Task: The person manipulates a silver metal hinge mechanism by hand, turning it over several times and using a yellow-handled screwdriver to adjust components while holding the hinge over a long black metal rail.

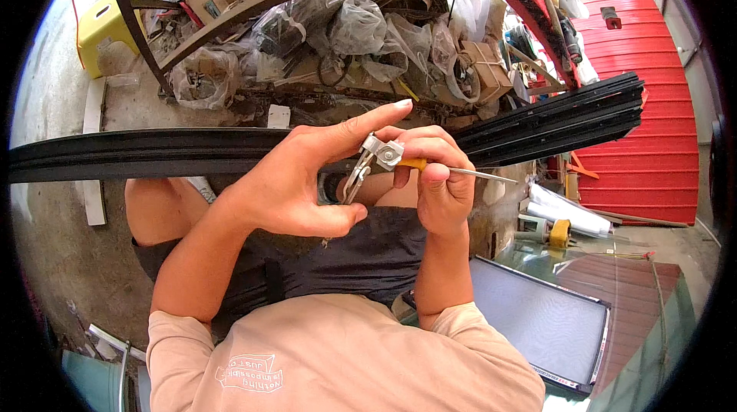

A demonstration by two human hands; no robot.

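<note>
I'm watching the right hand [445, 191] pinching a screwdriver [485, 175], shaft pointing 3 o'clock; left hand [288, 182] curving around a bracket [386, 154], grip unclear.

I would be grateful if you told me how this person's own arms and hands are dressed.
The left hand and right hand are ungloved, and no watch or bracelet shows on either wrist. The forearms are uncovered; short beige sleeves end above the elbows, part of a beige shirt with white print.
</note>
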